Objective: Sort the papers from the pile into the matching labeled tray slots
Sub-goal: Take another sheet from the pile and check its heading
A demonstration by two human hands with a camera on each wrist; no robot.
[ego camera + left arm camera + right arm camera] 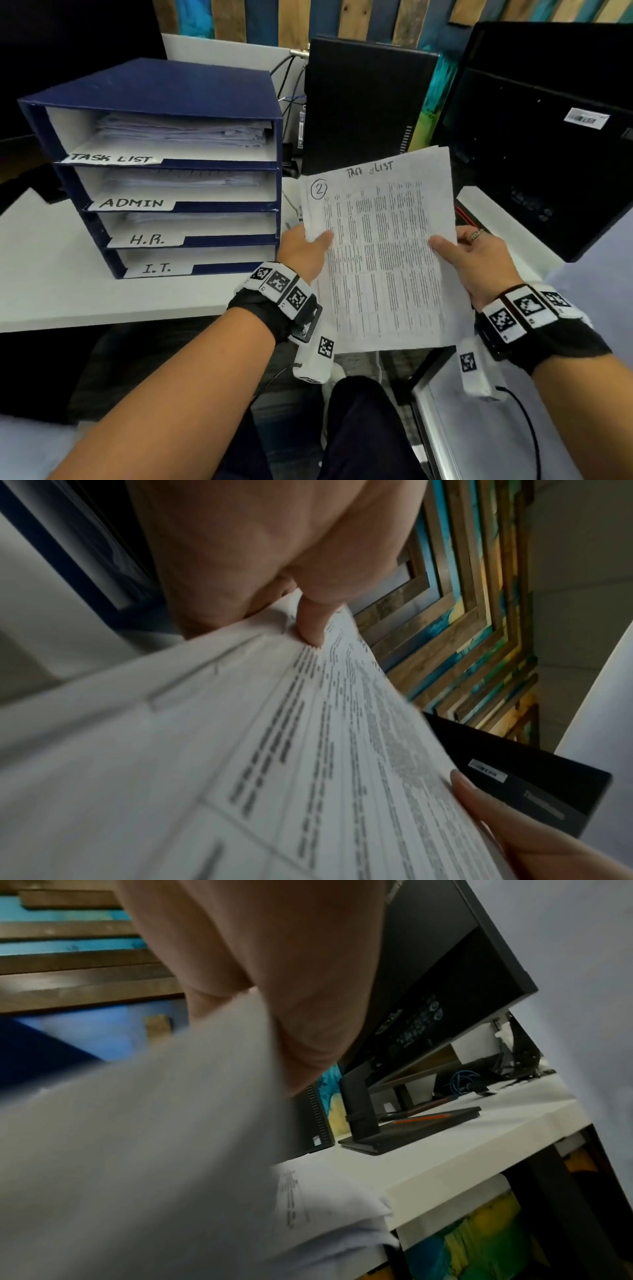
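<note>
Hands, left [301, 250] and right [479, 260], pinch one paper [383, 253]; only the right wrist view shows the pile [329, 1199] at the worktop [462, 1150] edge.

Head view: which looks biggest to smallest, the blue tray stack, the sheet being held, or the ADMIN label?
1. Blue tray stack
2. Held sheet, though it is nearer the camera, so the gap is unsure
3. ADMIN label, clearly smallest
</note>
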